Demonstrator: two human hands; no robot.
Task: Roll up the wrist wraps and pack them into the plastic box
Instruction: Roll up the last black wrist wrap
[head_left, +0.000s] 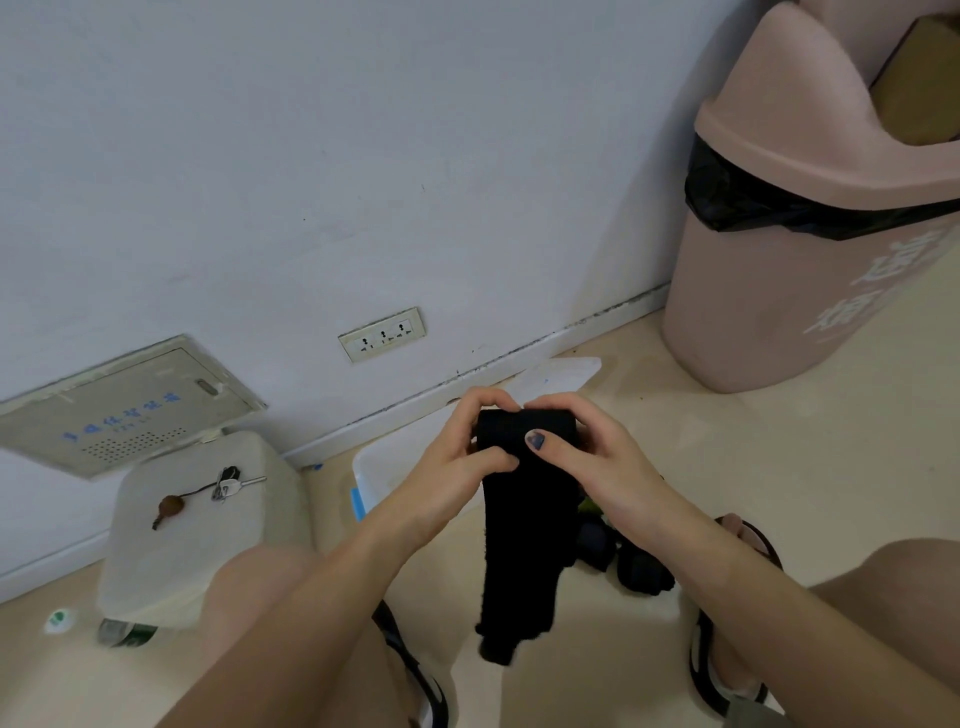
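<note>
Grip, left hand (467, 441): fingers are curling round the left end of the started roll at the top of the black wrist wrap (524, 499), thumb pressing in from the front, so the roll is being kept tight.
Grip, right hand (576, 447): fingers are arching over the right end of the same roll, thumb lying across its front; both hands are holding the wrap, neither is free.
Wrap position: it is being held in the air between the knees, its unrolled tail hanging straight down toward the floor, which is letting the strip feed up evenly as it is turned.
Step in hand: by my judgement the rolling is only beginning, since most of the length is hanging loose.
Plastic box (395, 457): it is sitting on the floor just behind the hands, near the wall, partly hidden by them; what it is holding cannot be told.
Other wraps (631, 564): dark bundles are lying on the floor under the right forearm.
Open room: floor between the feet is giving the tail space to swing; the pink bin (810, 244) is standing well apart to the right, the white stool (208, 519) to the left.
</note>
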